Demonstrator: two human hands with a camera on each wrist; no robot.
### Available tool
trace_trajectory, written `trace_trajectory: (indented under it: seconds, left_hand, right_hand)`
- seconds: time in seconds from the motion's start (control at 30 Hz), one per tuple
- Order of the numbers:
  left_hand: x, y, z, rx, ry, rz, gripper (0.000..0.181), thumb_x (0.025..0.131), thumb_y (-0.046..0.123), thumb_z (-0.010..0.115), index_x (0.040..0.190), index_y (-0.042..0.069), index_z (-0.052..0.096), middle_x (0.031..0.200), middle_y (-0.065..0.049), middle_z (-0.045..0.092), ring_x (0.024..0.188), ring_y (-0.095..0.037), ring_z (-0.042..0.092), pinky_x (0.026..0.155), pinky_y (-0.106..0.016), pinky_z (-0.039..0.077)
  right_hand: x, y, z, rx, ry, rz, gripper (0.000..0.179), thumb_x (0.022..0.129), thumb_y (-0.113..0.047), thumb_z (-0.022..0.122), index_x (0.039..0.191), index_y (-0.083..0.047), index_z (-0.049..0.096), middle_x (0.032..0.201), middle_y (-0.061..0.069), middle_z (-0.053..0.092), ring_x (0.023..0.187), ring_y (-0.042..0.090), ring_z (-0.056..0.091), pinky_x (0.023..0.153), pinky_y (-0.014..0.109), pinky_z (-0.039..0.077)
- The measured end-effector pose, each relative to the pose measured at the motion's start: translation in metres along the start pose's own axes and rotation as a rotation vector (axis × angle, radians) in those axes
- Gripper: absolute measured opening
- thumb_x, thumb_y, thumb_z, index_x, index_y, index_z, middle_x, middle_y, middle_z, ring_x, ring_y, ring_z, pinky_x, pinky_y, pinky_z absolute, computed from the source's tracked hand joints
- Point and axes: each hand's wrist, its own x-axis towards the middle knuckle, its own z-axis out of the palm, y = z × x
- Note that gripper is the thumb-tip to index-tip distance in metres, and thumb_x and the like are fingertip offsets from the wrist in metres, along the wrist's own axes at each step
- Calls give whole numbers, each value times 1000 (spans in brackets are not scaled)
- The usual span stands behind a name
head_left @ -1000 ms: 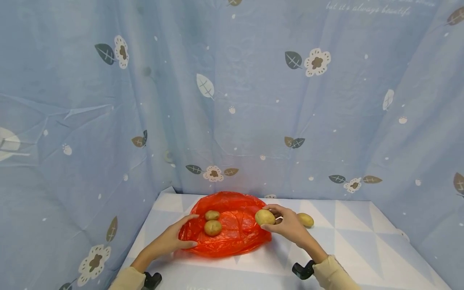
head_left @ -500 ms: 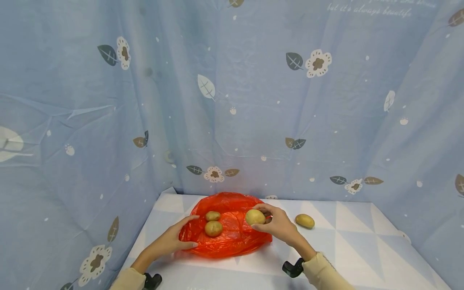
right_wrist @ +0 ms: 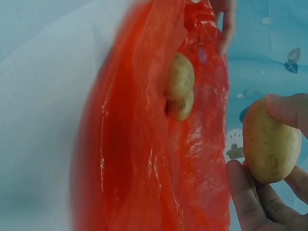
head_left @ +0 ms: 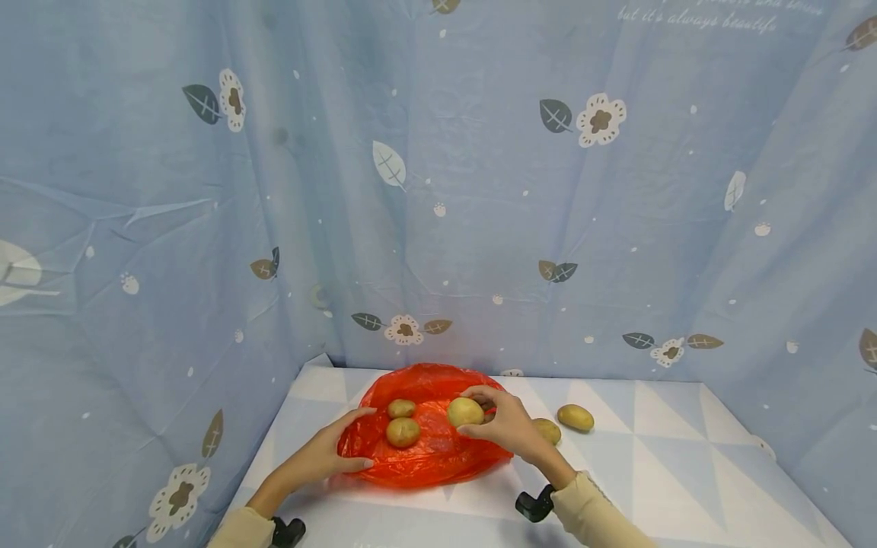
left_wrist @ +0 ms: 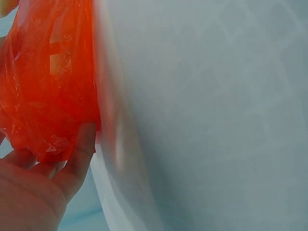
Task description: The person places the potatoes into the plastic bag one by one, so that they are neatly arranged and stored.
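Note:
A red plastic bag (head_left: pixel 441 461) lies spread with its mouth open on the table. Two potatoes sit inside it, a larger one (head_left: pixel 403 432) in front of a smaller one (head_left: pixel 401 409). My left hand (head_left: pixel 320 450) holds the bag's left end, thumb on the near side and fingers on the far side. In the left wrist view the thumb (left_wrist: pixel 83 149) presses on the red film. Over the bag's opening, my right hand (head_left: pixel 510 425) grips another potato (right_wrist: pixel 271 142) between thumb and fingers, to the right of the two inside.
Two more potatoes rest on the table right of the bag: one (head_left: pixel 575 417) farther right, another (head_left: pixel 547 431) partly hidden behind my right wrist. The table (head_left: pixel 658 472) has a pale triangle-patterned cover. A blue patterned curtain (head_left: pixel 479 190) hangs behind and along the sides.
My right hand has moved left with its potato, from the bag's right edge to over the opening. Two table potatoes now show beside that arm. The left hand stays put.

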Motion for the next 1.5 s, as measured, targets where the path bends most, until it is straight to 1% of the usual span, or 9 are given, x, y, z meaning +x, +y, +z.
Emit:
trace_trajectory:
  seconds: [0.13, 0.3, 0.53, 0.83, 1.07, 1.23, 1.5]
  left_hand:
    - [0, 1, 0, 0, 0, 1, 84, 84, 30, 87, 155, 23, 43, 156, -16, 44, 139, -44, 43, 106, -65, 43]
    - [1, 2, 0, 6, 9, 1, 83, 83, 28, 87, 154, 24, 44, 155, -17, 44, 137, -44, 44, 105, -64, 46]
    - [0, 1, 0, -1, -13, 4, 84, 85, 29, 86, 155, 20, 42, 156, -18, 43, 139, -44, 42, 107, -66, 42]
    - [-1, 1, 0, -11, -19, 12, 83, 86, 28, 86, 156, 18, 42, 157, -19, 41, 140, -45, 42, 107, -65, 43]
    - [-1, -2, -1, -11, -9, 9, 82, 85, 28, 86, 155, 20, 43, 158, -17, 40, 141, -44, 40, 109, -66, 40]
    - [-1, -3, -1, -11, 0, 2, 83, 84, 27, 87, 155, 23, 43, 158, -17, 41, 142, -44, 40, 109, -67, 39]
    - [-1, -2, 0, -7, 3, -5, 83, 84, 27, 87, 154, 24, 44, 158, -16, 41, 142, -43, 40, 110, -67, 38]
  right_hand:
    - [4, 0, 6, -4, -11, -8, 51, 78, -33, 92, 121, -23, 69, 109, -4, 70, 97, 18, 66, 80, 31, 58]
    - [9, -2, 12, -2, -15, -13, 49, 78, -34, 92, 121, -23, 69, 107, -4, 70, 96, 18, 66, 79, 31, 58]
    - [12, 2, 25, -10, -43, -6, 47, 79, -34, 91, 119, -22, 70, 105, -5, 70, 95, 17, 65, 77, 30, 58]
    - [18, 7, 39, -28, -58, -19, 44, 79, -33, 91, 117, -24, 70, 103, -7, 70, 94, 17, 65, 77, 30, 58]
    - [20, 8, 47, -44, -67, 26, 44, 79, -33, 91, 117, -25, 69, 103, -9, 68, 95, 16, 63, 78, 28, 57]
    - [21, 10, 55, -55, -85, 16, 44, 79, -36, 90, 117, -25, 69, 102, -9, 69, 94, 16, 63, 79, 27, 58]
    - [22, 10, 69, -84, -118, 6, 42, 79, -37, 90, 114, -26, 70, 99, -11, 67, 92, 14, 61, 79, 29, 55]
